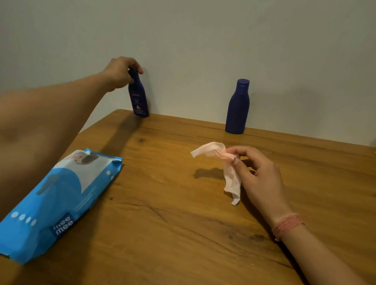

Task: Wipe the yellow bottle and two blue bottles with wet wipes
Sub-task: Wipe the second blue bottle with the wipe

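Left hand (118,74), upper left of frame: fingers closed round the cap of a tilted dark-blue plastic bottle (139,100). Right hand (260,177), centre: fingertips pinched a crumpled white wet wipe (221,160).

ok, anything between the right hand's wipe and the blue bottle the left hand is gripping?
Nothing visible. The right hand holds the wet wipe above bare wooden table; the left hand grips the tilted blue bottle by its neck. The wet wipes pack lies nearer the camera, off that line.
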Action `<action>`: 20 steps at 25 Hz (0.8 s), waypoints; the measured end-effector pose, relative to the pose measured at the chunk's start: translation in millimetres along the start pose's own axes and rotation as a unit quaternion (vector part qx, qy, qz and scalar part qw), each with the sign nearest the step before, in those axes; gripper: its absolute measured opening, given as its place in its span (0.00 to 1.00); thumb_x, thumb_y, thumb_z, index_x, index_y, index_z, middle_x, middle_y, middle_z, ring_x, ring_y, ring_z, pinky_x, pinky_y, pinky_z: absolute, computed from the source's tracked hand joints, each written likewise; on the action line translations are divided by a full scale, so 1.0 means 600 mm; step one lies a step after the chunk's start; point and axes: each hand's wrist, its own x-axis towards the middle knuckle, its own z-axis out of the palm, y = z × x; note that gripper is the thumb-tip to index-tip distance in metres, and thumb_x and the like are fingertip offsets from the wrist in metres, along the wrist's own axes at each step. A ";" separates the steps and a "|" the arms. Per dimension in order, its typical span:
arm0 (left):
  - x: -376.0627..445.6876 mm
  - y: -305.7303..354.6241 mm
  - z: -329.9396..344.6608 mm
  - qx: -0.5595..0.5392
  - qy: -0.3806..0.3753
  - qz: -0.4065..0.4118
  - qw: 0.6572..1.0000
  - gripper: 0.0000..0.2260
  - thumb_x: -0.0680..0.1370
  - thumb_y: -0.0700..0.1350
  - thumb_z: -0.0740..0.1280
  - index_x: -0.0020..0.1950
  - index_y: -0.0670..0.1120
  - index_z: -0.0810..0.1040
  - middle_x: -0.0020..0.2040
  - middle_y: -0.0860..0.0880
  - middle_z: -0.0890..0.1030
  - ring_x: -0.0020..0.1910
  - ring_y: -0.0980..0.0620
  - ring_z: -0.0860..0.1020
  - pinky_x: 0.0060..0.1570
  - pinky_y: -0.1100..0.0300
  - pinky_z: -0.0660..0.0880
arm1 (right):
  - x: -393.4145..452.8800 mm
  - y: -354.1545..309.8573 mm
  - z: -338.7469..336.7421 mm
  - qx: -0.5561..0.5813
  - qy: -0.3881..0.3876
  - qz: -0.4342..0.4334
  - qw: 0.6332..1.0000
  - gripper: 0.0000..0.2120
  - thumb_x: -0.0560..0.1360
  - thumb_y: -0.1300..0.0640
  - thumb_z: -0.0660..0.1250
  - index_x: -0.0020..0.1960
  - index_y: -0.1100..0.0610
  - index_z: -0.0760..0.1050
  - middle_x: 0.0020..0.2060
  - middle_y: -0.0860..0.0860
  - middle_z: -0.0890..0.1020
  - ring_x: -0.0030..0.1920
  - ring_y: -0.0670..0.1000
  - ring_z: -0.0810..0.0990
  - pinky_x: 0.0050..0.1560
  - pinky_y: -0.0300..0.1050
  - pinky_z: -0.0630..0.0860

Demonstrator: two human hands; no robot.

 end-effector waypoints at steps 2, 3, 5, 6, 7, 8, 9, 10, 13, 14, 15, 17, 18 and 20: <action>0.014 -0.007 0.000 0.008 -0.007 0.001 1.000 0.16 0.77 0.28 0.63 0.62 0.42 0.76 0.65 0.40 0.74 0.64 0.40 0.73 0.52 0.52 0.75 | 0.000 0.001 0.000 0.004 -0.001 0.005 1.000 0.09 0.78 0.56 0.64 0.55 0.44 0.78 0.51 0.35 0.79 0.53 0.35 0.76 0.48 0.34 0.76; 0.021 -0.010 0.001 0.009 -0.013 0.003 1.000 0.16 0.77 0.27 0.63 0.61 0.42 0.76 0.65 0.40 0.74 0.64 0.40 0.73 0.52 0.52 0.75 | 0.000 0.001 0.000 0.006 0.000 0.008 1.000 0.09 0.79 0.56 0.64 0.55 0.45 0.78 0.51 0.36 0.79 0.52 0.36 0.76 0.48 0.34 0.76; 0.029 -0.015 0.005 0.008 -0.016 0.002 1.000 0.17 0.77 0.27 0.63 0.61 0.42 0.77 0.66 0.41 0.74 0.64 0.40 0.74 0.54 0.51 0.75 | -0.001 0.001 0.000 0.012 -0.002 0.014 1.000 0.09 0.79 0.56 0.64 0.55 0.46 0.79 0.51 0.38 0.80 0.52 0.38 0.77 0.48 0.35 0.76; 0.031 -0.017 0.008 0.011 -0.012 0.002 1.000 0.17 0.77 0.27 0.64 0.61 0.42 0.77 0.66 0.41 0.74 0.64 0.40 0.73 0.55 0.50 0.75 | -0.001 0.000 0.000 0.014 -0.004 0.019 1.000 0.09 0.79 0.56 0.64 0.56 0.46 0.79 0.51 0.38 0.80 0.52 0.38 0.77 0.48 0.36 0.76; 0.032 -0.018 0.010 0.018 -0.006 0.004 1.000 0.16 0.77 0.27 0.64 0.61 0.42 0.77 0.67 0.41 0.73 0.65 0.39 0.73 0.55 0.50 0.75 | -0.001 0.000 -0.001 0.015 -0.007 0.025 1.000 0.09 0.79 0.56 0.64 0.56 0.46 0.79 0.51 0.38 0.80 0.52 0.38 0.77 0.48 0.35 0.76; 0.032 -0.019 0.011 0.022 0.001 0.005 1.000 0.16 0.77 0.27 0.64 0.61 0.42 0.78 0.67 0.40 0.73 0.65 0.39 0.72 0.54 0.50 0.75 | -0.001 0.000 -0.001 0.012 -0.009 0.029 0.999 0.09 0.79 0.56 0.64 0.56 0.46 0.78 0.51 0.37 0.80 0.52 0.37 0.77 0.48 0.35 0.75; 0.032 -0.020 0.011 0.021 0.007 0.005 1.000 0.16 0.77 0.27 0.64 0.60 0.41 0.78 0.67 0.40 0.73 0.65 0.39 0.72 0.54 0.51 0.75 | -0.001 -0.001 -0.001 0.010 -0.010 0.031 0.999 0.09 0.79 0.56 0.64 0.56 0.46 0.78 0.51 0.36 0.79 0.52 0.36 0.76 0.47 0.34 0.74; 0.031 -0.022 0.009 0.015 0.009 0.002 1.000 0.16 0.77 0.27 0.63 0.60 0.42 0.78 0.67 0.41 0.73 0.65 0.40 0.72 0.54 0.51 0.76 | -0.001 -0.001 -0.001 0.008 -0.012 0.032 0.999 0.09 0.79 0.56 0.64 0.56 0.45 0.78 0.51 0.35 0.79 0.52 0.35 0.76 0.47 0.33 0.74; 0.029 -0.028 0.003 0.004 0.007 -0.007 1.000 0.16 0.78 0.28 0.63 0.61 0.43 0.78 0.67 0.41 0.73 0.66 0.40 0.72 0.56 0.49 0.77 | -0.001 -0.005 -0.002 0.005 -0.018 0.032 0.999 0.09 0.78 0.56 0.64 0.56 0.45 0.78 0.50 0.34 0.78 0.51 0.34 0.75 0.46 0.33 0.74; 0.028 -0.028 0.002 0.006 0.004 -0.007 1.000 0.16 0.78 0.28 0.63 0.62 0.43 0.78 0.67 0.41 0.73 0.66 0.40 0.72 0.57 0.48 0.77 | -0.001 -0.005 -0.002 0.005 -0.018 0.033 0.999 0.09 0.78 0.56 0.64 0.56 0.45 0.78 0.51 0.35 0.78 0.51 0.34 0.76 0.47 0.33 0.74; 0.028 -0.026 0.002 0.009 0.002 -0.004 1.000 0.17 0.78 0.28 0.63 0.62 0.43 0.78 0.67 0.41 0.73 0.66 0.40 0.72 0.58 0.47 0.77 | -0.001 -0.005 -0.001 0.005 -0.018 0.035 0.999 0.09 0.78 0.55 0.64 0.57 0.46 0.78 0.51 0.35 0.78 0.51 0.36 0.76 0.47 0.34 0.74; 0.027 -0.022 0.002 0.012 0.001 0.003 1.000 0.18 0.78 0.28 0.63 0.64 0.43 0.77 0.67 0.41 0.73 0.66 0.40 0.72 0.59 0.46 0.76 | -0.001 -0.005 -0.002 0.007 -0.020 0.036 0.999 0.09 0.78 0.55 0.64 0.57 0.46 0.78 0.51 0.35 0.79 0.51 0.38 0.77 0.48 0.35 0.75; 0.027 -0.021 0.003 0.010 0.000 0.007 1.000 0.19 0.77 0.27 0.63 0.65 0.44 0.76 0.67 0.41 0.74 0.66 0.39 0.73 0.60 0.46 0.76 | -0.001 -0.005 -0.002 0.008 -0.020 0.036 0.999 0.09 0.78 0.55 0.64 0.57 0.46 0.78 0.51 0.36 0.79 0.51 0.38 0.77 0.48 0.36 0.76; 0.025 -0.019 0.006 0.007 -0.002 0.015 1.000 0.21 0.77 0.27 0.64 0.66 0.44 0.76 0.68 0.41 0.73 0.66 0.39 0.73 0.60 0.47 0.76 | -0.001 -0.005 -0.002 0.007 -0.019 0.033 0.999 0.10 0.78 0.55 0.64 0.57 0.47 0.78 0.52 0.37 0.79 0.53 0.39 0.77 0.50 0.38 0.76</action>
